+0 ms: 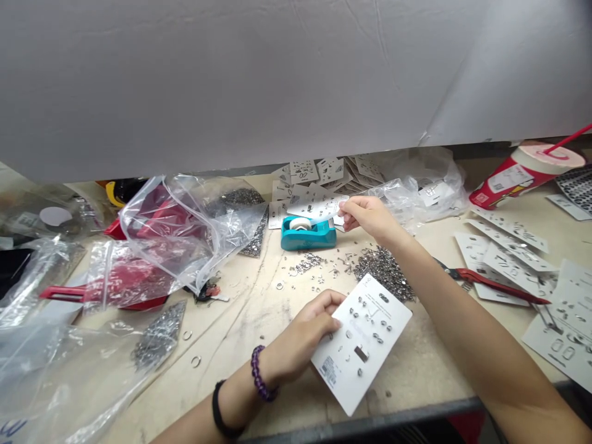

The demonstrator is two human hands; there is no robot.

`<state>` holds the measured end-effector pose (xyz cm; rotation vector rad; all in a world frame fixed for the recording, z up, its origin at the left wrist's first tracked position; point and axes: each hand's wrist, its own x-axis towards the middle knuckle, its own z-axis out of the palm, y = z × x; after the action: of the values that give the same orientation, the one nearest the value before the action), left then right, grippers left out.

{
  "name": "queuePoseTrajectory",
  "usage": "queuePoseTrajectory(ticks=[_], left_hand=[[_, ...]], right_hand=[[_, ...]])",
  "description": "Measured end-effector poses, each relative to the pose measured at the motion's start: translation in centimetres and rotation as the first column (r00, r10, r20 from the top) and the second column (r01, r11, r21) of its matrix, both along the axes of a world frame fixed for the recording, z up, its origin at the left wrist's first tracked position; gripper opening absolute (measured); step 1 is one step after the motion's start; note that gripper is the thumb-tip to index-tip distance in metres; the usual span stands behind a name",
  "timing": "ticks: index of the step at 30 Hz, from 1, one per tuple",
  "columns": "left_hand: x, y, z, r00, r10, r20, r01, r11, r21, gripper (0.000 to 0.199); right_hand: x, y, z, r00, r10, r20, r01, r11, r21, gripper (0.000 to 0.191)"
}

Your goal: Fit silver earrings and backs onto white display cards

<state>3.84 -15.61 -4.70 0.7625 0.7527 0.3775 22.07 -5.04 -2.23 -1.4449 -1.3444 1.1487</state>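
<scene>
My left hand grips a white jewelry card by its left edge, thumb on top. The card is tilted, with small metal pieces, a dark slot and a barcode label on the side facing me. Farther off, my right hand pinches the free end of a strip of clear tape. That strip runs back to the white roll in a teal tape dispenser. Between the two hands lies a heap of small metal pieces, partly hidden by my right forearm, with loose ones scattered beside it.
Clear plastic bags with red scoops and metal pieces cover the left side. More jewelry cards lie right, near red-handled pliers. A red cup with a straw leans at the back right. A grey panel closes off the back.
</scene>
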Motion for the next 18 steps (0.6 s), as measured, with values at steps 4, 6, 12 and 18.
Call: queuePoseTrajectory(ticks=[4, 6, 12, 18], left_hand=[[0.0, 0.0, 0.0, 1.000, 0.014, 0.000, -0.014, 1.000, 0.000, 0.020], [0.1, -0.1, -0.1, 1.000, 0.011, -0.001, -0.011, 1.000, 0.000, 0.020], [0.1, 0.0, 0.1, 1.000, 0.011, 0.018, -0.011, 1.000, 0.010, 0.019], [0.0, 0.0, 0.1, 1.000, -0.007, 0.014, 0.007, 1.000, 0.013, 0.020]], right_hand=[[0.6, -0.1, 0.1, 0.993, 0.074, 0.090, -0.078, 0.996, 0.034, 0.011], [0.9, -0.2, 0.3, 0.989, 0.105, 0.108, -0.109, 0.993, 0.033, 0.008], [2.0, -0.3, 0.5, 0.982, 0.132, 0.132, -0.132, 0.991, -0.011, 0.032], [2.2, -0.2, 0.1, 0.987, 0.100, 0.126, -0.097, 0.995, -0.036, 0.034]])
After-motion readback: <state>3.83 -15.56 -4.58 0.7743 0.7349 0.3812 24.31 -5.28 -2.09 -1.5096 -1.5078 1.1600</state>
